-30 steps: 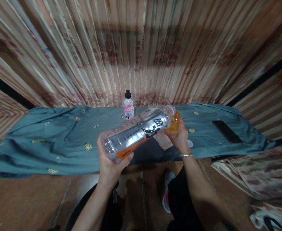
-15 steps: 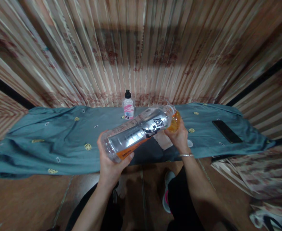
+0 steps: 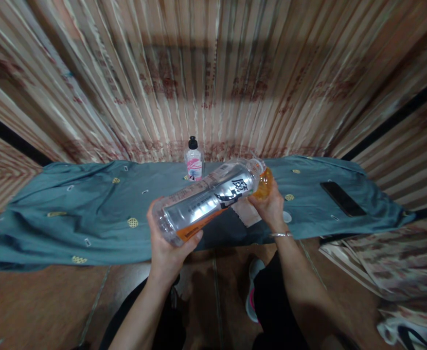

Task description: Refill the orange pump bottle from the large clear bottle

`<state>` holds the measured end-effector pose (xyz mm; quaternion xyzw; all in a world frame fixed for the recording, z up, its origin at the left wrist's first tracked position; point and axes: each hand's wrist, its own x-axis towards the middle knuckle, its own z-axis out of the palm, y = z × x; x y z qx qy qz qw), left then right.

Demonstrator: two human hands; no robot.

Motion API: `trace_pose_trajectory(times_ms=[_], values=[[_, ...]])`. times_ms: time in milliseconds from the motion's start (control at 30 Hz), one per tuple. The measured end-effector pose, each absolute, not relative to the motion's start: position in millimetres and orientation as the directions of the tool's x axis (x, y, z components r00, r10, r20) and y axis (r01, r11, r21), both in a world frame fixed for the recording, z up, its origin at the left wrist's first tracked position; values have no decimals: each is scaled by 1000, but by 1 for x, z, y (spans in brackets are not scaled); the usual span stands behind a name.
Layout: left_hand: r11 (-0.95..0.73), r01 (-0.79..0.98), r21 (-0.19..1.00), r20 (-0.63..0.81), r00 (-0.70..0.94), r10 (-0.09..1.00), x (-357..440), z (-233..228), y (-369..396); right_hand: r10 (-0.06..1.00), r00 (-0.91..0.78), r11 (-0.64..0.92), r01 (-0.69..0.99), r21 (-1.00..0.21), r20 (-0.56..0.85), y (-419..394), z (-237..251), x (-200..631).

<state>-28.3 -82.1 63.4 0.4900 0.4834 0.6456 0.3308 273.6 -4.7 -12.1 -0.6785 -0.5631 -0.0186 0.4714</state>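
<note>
- A pleated curtain [image 3: 213, 82] in faded pink and cream fills the whole far side of the room, from nine through twelve to three o'clock.
- A teal cloth [image 3: 71, 209] with small gold motifs covers the long surface below it, rumpled at both ends.
- Brown tiled floor [image 3: 38, 301] lies at six o'clock.
- A large clear bottle [image 3: 209, 199] is held nearly flat over the cloth's near edge, orange liquid pooled at its neck end.
- The left hand [image 3: 168, 248] is wrapped around its base; the right hand [image 3: 270, 206] clasps its neck.
- A dark phone [image 3: 342, 198] lies at three o'clock.
- A small black-capped bottle [image 3: 193, 163] stands at twelve o'clock, against the curtain.
</note>
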Motion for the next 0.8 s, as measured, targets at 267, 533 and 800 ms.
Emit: trace_pose_trajectory(times_ms=[267,533,800], values=[[-358,88,930,367,-303,880,-28,63,-81,764,369,68,770,-635,529,-5,-12,273],[-360,84,929,369,-288,884,-29,64,-82,755,352,80,787,-612,553,-5,-11,273],[-379,121,918,397,-292,870,-29,61,-81,745,354,100,778,-620,565,-6,-9,270]])
